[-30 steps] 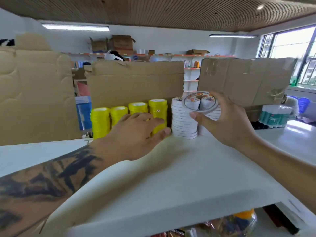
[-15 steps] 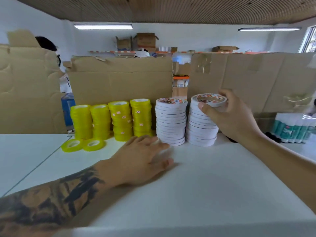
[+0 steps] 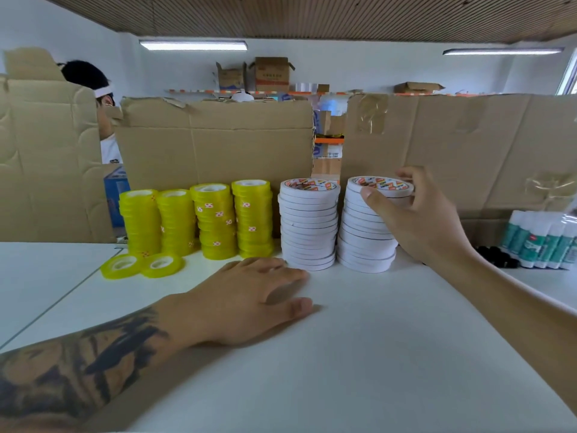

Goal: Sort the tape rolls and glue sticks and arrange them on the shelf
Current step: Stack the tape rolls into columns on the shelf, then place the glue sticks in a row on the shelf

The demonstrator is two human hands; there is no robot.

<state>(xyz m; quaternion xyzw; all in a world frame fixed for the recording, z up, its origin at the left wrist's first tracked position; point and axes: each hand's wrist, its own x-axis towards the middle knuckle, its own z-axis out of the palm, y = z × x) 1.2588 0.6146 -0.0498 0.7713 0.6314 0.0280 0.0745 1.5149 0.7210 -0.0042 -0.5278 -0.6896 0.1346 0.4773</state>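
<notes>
on the white shelf (image 3: pixel 390 354), the right hand (image 3: pixel 424 226) pinches the top white tape roll (image 3: pixel 382 186) onto its stack, squaring it. left of that stack, the left hand (image 3: pixel 249 301) rests flat and empty, likely for balance; glue sticks (image 3: pixel 543 239) stand right.

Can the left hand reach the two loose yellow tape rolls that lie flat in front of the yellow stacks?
Probably yes. The left hand rests flat on the shelf, holding nothing, and the two loose yellow rolls lie just to its left with only bare shelf between.
</notes>
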